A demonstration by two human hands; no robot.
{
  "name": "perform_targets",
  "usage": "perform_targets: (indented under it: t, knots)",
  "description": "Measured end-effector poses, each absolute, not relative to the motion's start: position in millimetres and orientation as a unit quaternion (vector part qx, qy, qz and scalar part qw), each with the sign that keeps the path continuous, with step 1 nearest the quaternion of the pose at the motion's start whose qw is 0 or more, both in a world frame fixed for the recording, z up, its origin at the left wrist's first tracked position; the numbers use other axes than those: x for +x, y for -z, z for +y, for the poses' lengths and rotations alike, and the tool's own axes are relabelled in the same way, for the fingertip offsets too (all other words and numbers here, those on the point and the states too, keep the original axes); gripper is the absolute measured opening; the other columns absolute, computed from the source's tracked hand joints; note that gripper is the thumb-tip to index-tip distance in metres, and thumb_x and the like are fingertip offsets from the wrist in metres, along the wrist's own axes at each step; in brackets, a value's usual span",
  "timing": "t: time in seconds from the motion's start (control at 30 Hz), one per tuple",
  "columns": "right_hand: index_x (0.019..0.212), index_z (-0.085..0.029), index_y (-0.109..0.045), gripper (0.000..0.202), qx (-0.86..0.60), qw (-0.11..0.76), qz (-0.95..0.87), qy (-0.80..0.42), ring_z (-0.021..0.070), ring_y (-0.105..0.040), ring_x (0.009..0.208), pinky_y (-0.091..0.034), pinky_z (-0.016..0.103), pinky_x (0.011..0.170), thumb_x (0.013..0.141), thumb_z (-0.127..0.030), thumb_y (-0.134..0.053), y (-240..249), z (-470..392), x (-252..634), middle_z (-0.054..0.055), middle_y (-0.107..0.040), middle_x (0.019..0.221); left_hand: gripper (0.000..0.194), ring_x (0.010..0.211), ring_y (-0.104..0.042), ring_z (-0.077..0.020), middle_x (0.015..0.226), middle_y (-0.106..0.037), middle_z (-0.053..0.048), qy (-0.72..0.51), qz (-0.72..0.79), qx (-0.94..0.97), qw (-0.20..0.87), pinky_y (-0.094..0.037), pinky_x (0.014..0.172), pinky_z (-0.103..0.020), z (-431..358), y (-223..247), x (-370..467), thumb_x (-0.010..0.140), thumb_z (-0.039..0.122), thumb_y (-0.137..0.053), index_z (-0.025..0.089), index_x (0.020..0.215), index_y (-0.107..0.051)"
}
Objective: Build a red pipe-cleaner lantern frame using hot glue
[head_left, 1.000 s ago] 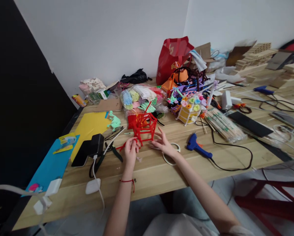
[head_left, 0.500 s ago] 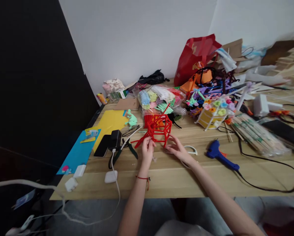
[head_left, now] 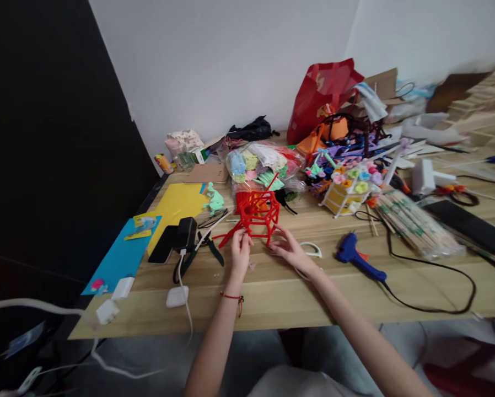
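Note:
A red pipe-cleaner frame (head_left: 259,212), built like an open cage, stands on the wooden table in front of me. At its lower left corner, my left hand (head_left: 241,255) pinches the frame between thumb and fingertips. My right hand (head_left: 289,252) has its thumb and fingers around the lower right leg of the frame. Loose red pipe-cleaner ends (head_left: 226,237) stick out to the left of the frame. Just behind it lie more red pipe cleaners (head_left: 242,203), partly hidden.
On the right are a blue glue gun (head_left: 361,258) with its cord and a bag of wooden sticks (head_left: 417,223). Farther back stands a flower-topped box (head_left: 342,201). To the left lie pliers (head_left: 210,251), a phone (head_left: 163,244) and a white case (head_left: 177,296). Bagged pipe cleaners (head_left: 264,162) lie behind.
The camera view has turned a little to the right, so everything sits farther left. Both hands remain at the lower corners of the red frame, with little visible finger movement.

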State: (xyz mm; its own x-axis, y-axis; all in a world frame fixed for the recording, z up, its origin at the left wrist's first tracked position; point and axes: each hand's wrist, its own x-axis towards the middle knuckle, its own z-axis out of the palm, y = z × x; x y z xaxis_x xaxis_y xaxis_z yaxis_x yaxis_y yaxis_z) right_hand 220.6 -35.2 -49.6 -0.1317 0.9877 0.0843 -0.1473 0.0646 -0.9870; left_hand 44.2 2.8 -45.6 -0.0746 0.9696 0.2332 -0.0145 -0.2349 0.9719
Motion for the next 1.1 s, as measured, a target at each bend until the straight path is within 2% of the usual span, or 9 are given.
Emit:
perform_targets:
  t: [0.2, 0.4, 0.67, 0.87, 1.1]
  knots:
    - [0.139, -0.03, -0.034, 0.073, -0.399, 0.522, -0.52, -0.546, 0.0179, -0.063, 0.097, -0.051, 0.041, 0.092, 0.076, -0.036, -0.071, 55.7, -33.1, 219.4, 0.008, -0.052, 0.12, 0.011, 0.044, -0.039, -0.0063, 0.057, -0.049, 0.007, -0.554, 0.459, 0.528, 0.452, -0.028, 0.042, -0.017, 3.0, 44.0, 46.9, 0.085, 0.03, -0.054, 0.019, 0.088, -0.052]
    - [0.138, -0.029, -0.035, 0.072, -0.392, 0.518, -0.527, -0.548, 0.0186, -0.062, 0.097, -0.05, 0.042, 0.093, 0.077, -0.037, -0.071, 57.2, -32.4, 219.2, 0.007, -0.056, 0.111, 0.008, 0.043, -0.038, -0.0067, 0.056, -0.048, 0.007, -0.549, 0.47, 0.535, 0.438, -0.029, 0.043, -0.017, 3.5, 45.5, 45.6, 0.085, 0.027, -0.052, 0.02, 0.086, -0.051]
    - [0.137, -0.027, -0.035, 0.07, -0.392, 0.512, -0.536, -0.545, 0.0185, -0.062, 0.097, -0.049, 0.042, 0.093, 0.077, -0.036, -0.07, 57.8, -32.6, 220.6, 0.007, -0.059, 0.11, 0.007, 0.05, -0.045, -0.0089, 0.059, -0.051, 0.005, -0.538, 0.475, 0.566, 0.405, -0.036, 0.049, -0.018, 3.5, 50.6, 45.9, 0.085, 0.025, -0.052, 0.019, 0.088, -0.055]
    - [0.131, -0.024, -0.04, 0.06, -0.399, 0.508, -0.545, -0.535, 0.0198, -0.064, 0.098, -0.05, 0.042, 0.093, 0.079, -0.037, -0.068, 62.6, -32.4, 219.4, 0.007, -0.063, 0.106, 0.006, 0.053, -0.048, -0.0103, 0.059, -0.051, 0.004, -0.53, 0.471, 0.587, 0.391, -0.04, 0.054, -0.02, 0.7, 48.1, 48.5, 0.085, 0.024, -0.053, 0.019, 0.088, -0.056]
    - [0.128, -0.025, -0.044, 0.047, -0.401, 0.512, -0.556, -0.517, 0.0221, -0.064, 0.104, -0.049, 0.044, 0.095, 0.085, -0.039, -0.059, 70.4, -30.1, 219.8, 0.008, -0.065, 0.112, 0.006, 0.054, -0.05, -0.0111, 0.059, -0.052, 0.004, -0.527, 0.473, 0.593, 0.384, -0.041, 0.055, -0.021, 1.0, 49.6, 46.9, 0.086, 0.024, -0.052, 0.02, 0.087, -0.056]
